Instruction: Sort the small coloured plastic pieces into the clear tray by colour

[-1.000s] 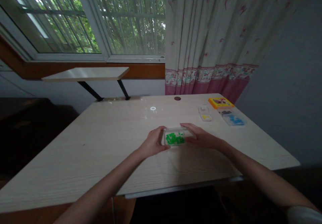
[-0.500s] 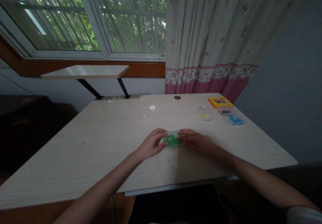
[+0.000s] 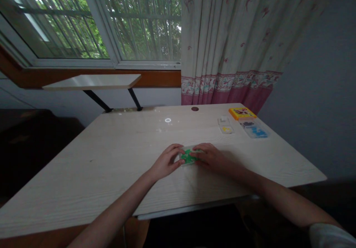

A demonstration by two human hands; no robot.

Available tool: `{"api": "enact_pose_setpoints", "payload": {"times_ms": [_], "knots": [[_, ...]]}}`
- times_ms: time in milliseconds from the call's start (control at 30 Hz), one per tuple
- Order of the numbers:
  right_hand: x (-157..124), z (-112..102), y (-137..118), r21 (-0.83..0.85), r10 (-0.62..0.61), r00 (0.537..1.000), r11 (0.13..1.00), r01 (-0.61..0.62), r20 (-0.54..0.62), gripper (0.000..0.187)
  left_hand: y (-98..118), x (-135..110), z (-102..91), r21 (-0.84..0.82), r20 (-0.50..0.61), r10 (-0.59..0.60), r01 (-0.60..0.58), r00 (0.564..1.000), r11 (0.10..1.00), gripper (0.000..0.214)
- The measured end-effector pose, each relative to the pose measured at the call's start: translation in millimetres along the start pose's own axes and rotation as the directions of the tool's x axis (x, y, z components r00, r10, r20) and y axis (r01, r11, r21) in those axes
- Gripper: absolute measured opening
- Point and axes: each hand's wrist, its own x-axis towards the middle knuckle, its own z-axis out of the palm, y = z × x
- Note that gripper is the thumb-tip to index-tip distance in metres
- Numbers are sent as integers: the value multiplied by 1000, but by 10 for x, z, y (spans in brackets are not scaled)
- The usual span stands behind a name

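Observation:
A small clear plastic box (image 3: 182, 149) with green pieces (image 3: 187, 157) inside lies on the desk in front of me. My left hand (image 3: 170, 159) grips the box's left end, thumb at the near edge and fingers along the far edge. My right hand (image 3: 207, 154) reaches over the right end, its curled fingertips on the green pieces. The right palm and fingers cover that end of the box. Whether those fingertips pinch a piece cannot be made out.
On the right of the pale wooden desk (image 3: 125, 147) are a small clear case (image 3: 223, 121) with yellow pieces, a clear tray (image 3: 260, 134) with blue and dark pieces, and a yellow-orange box (image 3: 241, 113). A raised shelf (image 3: 97, 81) stands at the back left, below the window.
My right hand has slid slightly left, farther over the box, covering more of the green pieces. My left hand keeps its grip. The whole view has shifted a little.

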Motion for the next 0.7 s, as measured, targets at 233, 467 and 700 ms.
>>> {"api": "enact_pose_setpoints", "payload": {"times_ms": [233, 467, 700], "knots": [[-389, -353, 254, 122, 183, 982, 975, -188, 50, 29, -13, -4, 12, -56, -58, -3, 0, 998, 998, 27], [-1367, -830, 525, -90, 618, 786, 781, -618, -26, 34, 0, -7, 15, -10, -16, -16, 16, 1000, 1000, 25], [-1934, -1081, 882, -140, 801, 575, 558, -818, -168, 43, 25, -5, -3, 23, 10, -27, 26, 1000, 999, 24]]}}
